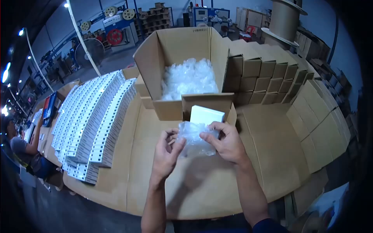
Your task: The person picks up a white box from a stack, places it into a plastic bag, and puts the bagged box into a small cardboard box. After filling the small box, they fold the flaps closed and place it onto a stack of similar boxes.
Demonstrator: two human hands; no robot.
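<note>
2 hands [193, 143] pinch a plastic bag [195, 139], both forearms reaching forward.

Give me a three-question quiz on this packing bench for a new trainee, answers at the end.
1. True or false: the right hand holds the clear plastic wrap.
2. What lies inside the large open carton?
A) White boxes
B) Crumpled clear plastic
C) Cable reels
3. Fill in: from the wearer's view, the stacked white boxes are to the ____ of the large open carton.

Key: 1 true; 2 B; 3 left.
</note>
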